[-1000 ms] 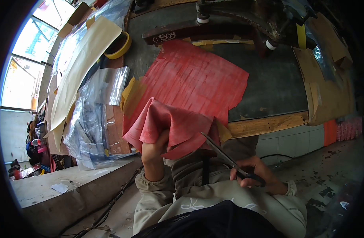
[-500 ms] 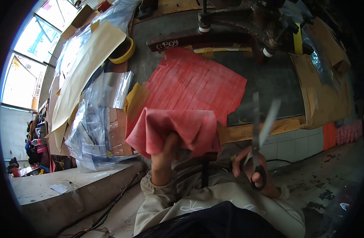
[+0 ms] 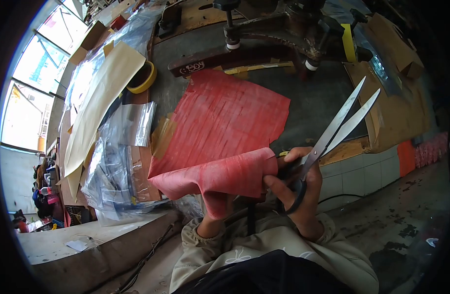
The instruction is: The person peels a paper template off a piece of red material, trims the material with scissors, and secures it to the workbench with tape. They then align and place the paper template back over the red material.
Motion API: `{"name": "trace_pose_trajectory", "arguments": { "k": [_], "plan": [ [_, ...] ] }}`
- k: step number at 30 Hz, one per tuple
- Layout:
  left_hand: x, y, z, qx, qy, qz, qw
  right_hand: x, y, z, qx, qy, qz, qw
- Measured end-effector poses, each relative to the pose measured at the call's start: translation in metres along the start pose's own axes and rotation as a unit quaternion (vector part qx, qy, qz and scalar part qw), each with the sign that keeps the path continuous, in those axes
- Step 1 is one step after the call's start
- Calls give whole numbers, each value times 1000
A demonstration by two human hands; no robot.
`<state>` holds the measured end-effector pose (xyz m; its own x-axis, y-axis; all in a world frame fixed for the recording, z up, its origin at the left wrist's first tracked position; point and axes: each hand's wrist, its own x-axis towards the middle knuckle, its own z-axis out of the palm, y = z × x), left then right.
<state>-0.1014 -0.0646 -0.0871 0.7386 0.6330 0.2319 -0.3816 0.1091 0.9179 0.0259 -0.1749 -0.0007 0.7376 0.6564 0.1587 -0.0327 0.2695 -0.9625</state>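
Observation:
A streaked red leather-like sheet (image 3: 225, 112) lies across the dark work board, its near edge folded up and over toward me. Beneath that fold is my left hand (image 3: 212, 223); the wrist and a little of the hand show, but the fingers are hidden. My right hand (image 3: 305, 186) holds large scissors (image 3: 332, 132) by the black handles, the blades slightly apart and pointing up to the right. Its fingertips are at the right edge of the fold and seem to touch it. A small yellow bit shows beside them; I cannot make it out.
Behind the sheet stands a dark metal clamp frame (image 3: 234, 58) with knobs. At left are a roll of yellow tape (image 3: 145, 78), a cream sheet (image 3: 100, 105) and clear plastic (image 3: 109, 164). Brown cardboard (image 3: 401, 112) lies at right. Cables (image 3: 146, 255) run along the ledge below.
My right hand has brought the scissors up and in to the sheet's right edge. The fold has been drawn flatter over my left hand, which now sits deeper beneath it. The view has shifted slightly.

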Motion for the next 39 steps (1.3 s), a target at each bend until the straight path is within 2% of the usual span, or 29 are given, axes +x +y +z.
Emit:
{"name": "trace_pose_trajectory", "arguments": {
  "k": [3,5,8,11,14,15,18,22,23,26,29,32,33,36,37,39],
  "plan": [
    [2,6,-1,-67,-2,-6,998,3,1,4,-16,18,-16,1000],
    [4,12,-1,-124,2,-51,991,6,6,5,-18,30,-44,998],
    [8,17,1,-208,13,-80,975,9,9,2,-7,36,-38,999],
    [15,14,-2,-277,9,-35,960,14,11,-4,-48,24,-60,997],
    [23,14,-7,-348,-2,21,937,18,10,-20,-22,29,-13,999],
    [26,13,-9,-368,-6,35,929,20,-2,-22,-126,32,-36,991],
    [31,12,-10,-402,-21,55,914,22,-1,-33,-25,46,3,999],
    [34,13,-11,-446,-35,56,893,35,-13,-54,-104,133,21,985],
    [35,13,-10,-460,-43,54,885,41,-12,-68,-135,126,9,983],
    [34,13,-10,-483,-55,48,873,61,-4,-102,-259,227,-111,932],
    [34,11,-12,-464,-58,52,883,67,-15,-134,-331,284,-131,890],
    [33,9,-14,-472,-58,47,878,69,-28,-157,-206,328,-58,920],
    [33,8,-15,-482,-58,43,873,71,-25,-171,-248,344,-76,903],
    [32,5,-18,-486,-70,38,870,73,-33,-208,-379,357,-27,854],
    [33,5,-18,-476,-78,45,875,73,-41,-219,-428,341,21,837],
    [35,6,-18,-462,-87,51,881,76,-46,-239,-548,331,-24,768]
  ]
}}
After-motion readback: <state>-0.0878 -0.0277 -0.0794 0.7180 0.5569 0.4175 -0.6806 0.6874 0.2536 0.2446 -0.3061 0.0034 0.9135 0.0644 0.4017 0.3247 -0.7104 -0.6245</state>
